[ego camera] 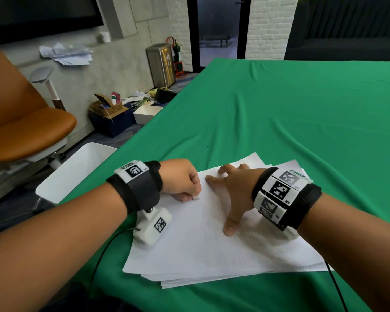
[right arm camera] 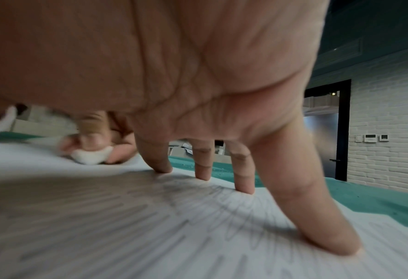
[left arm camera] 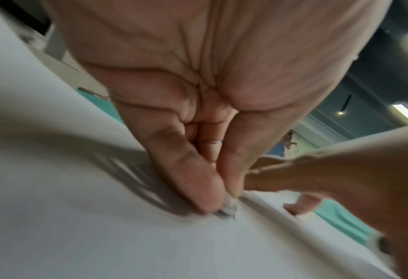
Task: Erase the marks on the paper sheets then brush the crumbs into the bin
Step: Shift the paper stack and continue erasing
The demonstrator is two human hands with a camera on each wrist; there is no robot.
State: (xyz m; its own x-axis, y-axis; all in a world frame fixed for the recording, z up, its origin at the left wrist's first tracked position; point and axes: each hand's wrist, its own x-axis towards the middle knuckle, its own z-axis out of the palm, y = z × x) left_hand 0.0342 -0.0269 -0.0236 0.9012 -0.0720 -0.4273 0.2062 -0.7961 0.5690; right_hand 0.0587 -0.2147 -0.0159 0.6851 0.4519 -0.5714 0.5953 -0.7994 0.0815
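Observation:
A stack of white paper sheets lies on the green tablecloth near the front edge. Faint pencil marks cover the top sheet. My left hand pinches a small white eraser between thumb and fingers, its tip pressed onto the paper near the sheet's left edge. The eraser also shows in the left wrist view, and in the right wrist view the eraser appears at the back left. My right hand lies spread on the top sheet, fingertips pressing it down.
A white bin stands on the floor just off the table's left edge, beside my left wrist. Tiny dark crumbs dot the cloth beyond the paper. An orange chair and cluttered boxes lie further left.

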